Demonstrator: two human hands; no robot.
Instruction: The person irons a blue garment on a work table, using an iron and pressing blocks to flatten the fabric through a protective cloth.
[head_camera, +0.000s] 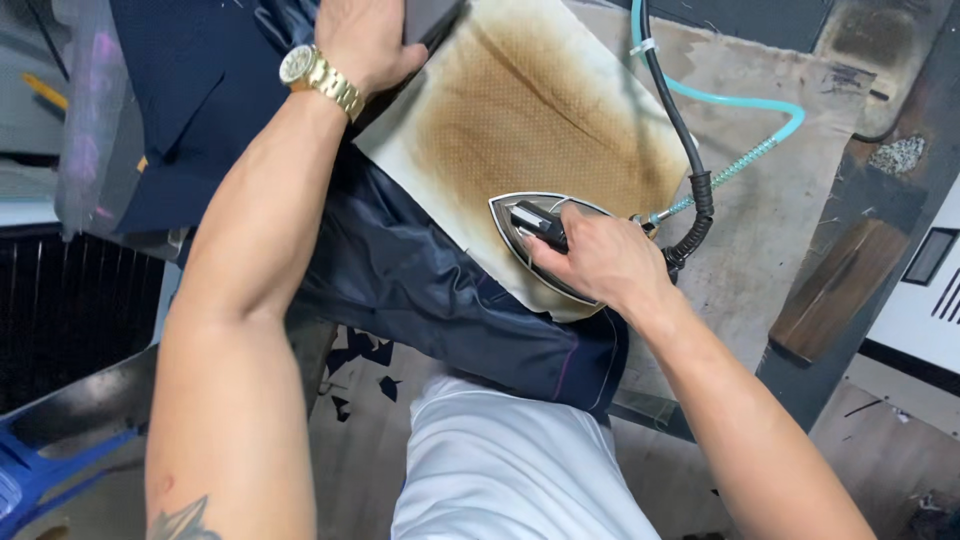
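My white shirt fills the bottom of the view, closest to me, with both forearms reaching out from it over the desk.

On the left, my arm stretches far forward, a gold watch on the wrist. My left hand lies at the top edge, palm down on the dark navy garment, at the corner of the scorched pressing cloth; I cannot tell whether the fingers are flat or curled, since the frame cuts them off.

The garment spills from under the cloth and hangs off the desk edge toward me. The cloth covers the part on the desk, so how well that part is pressed is hidden; the hanging part looks loosely folded and, I judge, has yet to go under the iron.

To the right, my right hand is closed around the handle of the iron, wrist bent slightly, soleplate flat on the cloth's near edge, its tip pointing left. A black cord and a turquoise hose run away from its heel.
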